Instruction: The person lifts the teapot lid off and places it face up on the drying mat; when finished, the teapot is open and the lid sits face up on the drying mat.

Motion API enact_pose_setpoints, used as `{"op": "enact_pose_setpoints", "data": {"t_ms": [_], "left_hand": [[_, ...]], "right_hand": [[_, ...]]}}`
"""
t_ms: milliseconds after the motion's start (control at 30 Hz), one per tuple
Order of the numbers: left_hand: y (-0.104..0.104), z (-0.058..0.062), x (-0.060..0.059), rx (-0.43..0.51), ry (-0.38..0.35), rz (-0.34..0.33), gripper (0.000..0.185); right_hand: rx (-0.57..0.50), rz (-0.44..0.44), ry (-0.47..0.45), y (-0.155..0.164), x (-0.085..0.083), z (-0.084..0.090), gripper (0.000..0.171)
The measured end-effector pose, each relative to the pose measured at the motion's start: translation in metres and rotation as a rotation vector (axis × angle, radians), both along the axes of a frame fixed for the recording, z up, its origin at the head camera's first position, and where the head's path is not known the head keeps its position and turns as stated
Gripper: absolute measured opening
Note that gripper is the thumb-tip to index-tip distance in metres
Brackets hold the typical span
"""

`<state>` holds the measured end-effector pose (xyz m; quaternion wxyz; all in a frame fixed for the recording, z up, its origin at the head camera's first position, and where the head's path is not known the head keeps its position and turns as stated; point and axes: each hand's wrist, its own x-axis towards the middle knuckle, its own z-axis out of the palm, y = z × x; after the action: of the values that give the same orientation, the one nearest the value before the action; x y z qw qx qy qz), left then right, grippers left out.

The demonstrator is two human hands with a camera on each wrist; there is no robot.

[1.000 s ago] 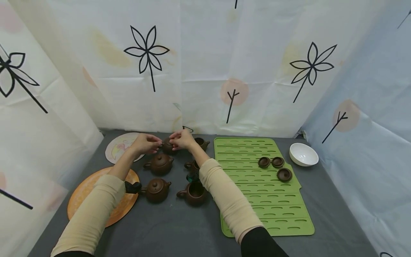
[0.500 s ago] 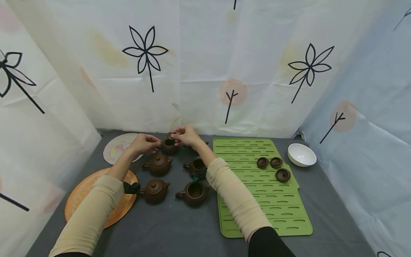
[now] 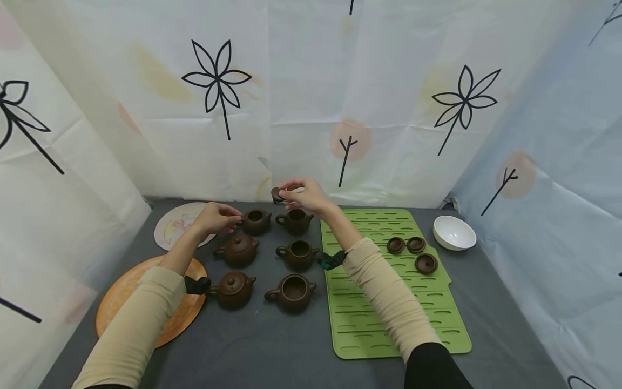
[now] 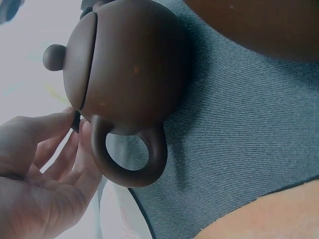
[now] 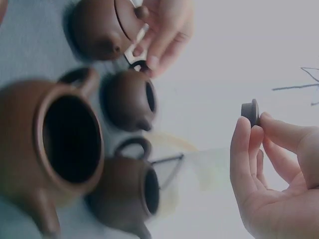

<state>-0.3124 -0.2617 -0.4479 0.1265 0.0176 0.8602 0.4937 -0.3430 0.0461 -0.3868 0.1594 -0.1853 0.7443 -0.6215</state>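
Note:
My right hand (image 3: 311,198) is raised at the back, pinching a small dark brown teapot lid (image 5: 250,112) between thumb and fingertips. My left hand (image 3: 218,218) pinches the handle of the far-left teapot (image 3: 256,222), whose mouth is uncovered. Its fingers partly hide that handle in the head view. Nearer in the same column stand two lidded brown teapots, the middle one (image 3: 238,250) and the front one (image 3: 233,289). To their right is a column of lidless teapots: back (image 3: 296,222), middle (image 3: 298,255) and front (image 3: 292,293). The middle lidded teapot (image 4: 139,64) fills much of the left wrist view.
A green ribbed mat (image 3: 389,319) lies to the right, bearing three loose lids (image 3: 426,263). Beyond it stands a white bowl (image 3: 454,233). At left are a round orange mat (image 3: 116,302) and a pale printed round mat (image 3: 167,227). Patterned curtains (image 3: 301,97) enclose the grey-covered table.
My right hand has lifted the lid off the far-left teapot and carried it up and to the right, uncovering the teapot's mouth. My left hand stays at the handle.

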Motion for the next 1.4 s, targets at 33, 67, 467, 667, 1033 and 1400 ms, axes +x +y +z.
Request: {"op": "enact_pose_setpoints", "data": {"t_ms": [33,67,467,667,1033,1400], "left_hand": [[-0.001,0.0,0.0,0.0,0.002,-0.004,0.038],[-0.001,0.001,0.001,0.001,0.002,-0.008,0.039],[-0.008,0.008,0.009,-0.016,0.026,-0.025,0.04],[-0.016,0.007,0.016,-0.017,0.028,-0.019,0.041],[-0.027,0.0,0.032,-0.101,0.163,-0.094,0.032],[-0.045,-0.003,0.063,-0.159,0.172,-0.176,0.03]], "right_hand": [[0.004,-0.001,0.003,0.006,0.0,0.002,0.03],[0.003,-0.002,0.003,0.013,0.0,0.003,0.03],[0.027,-0.012,0.036,0.095,0.013,0.013,0.029],[0.058,-0.03,0.052,0.129,0.028,0.019,0.032],[0.129,0.024,0.108,0.175,0.053,0.011,0.048],[0.09,0.015,0.027,0.218,0.073,-0.006,0.05]]}}
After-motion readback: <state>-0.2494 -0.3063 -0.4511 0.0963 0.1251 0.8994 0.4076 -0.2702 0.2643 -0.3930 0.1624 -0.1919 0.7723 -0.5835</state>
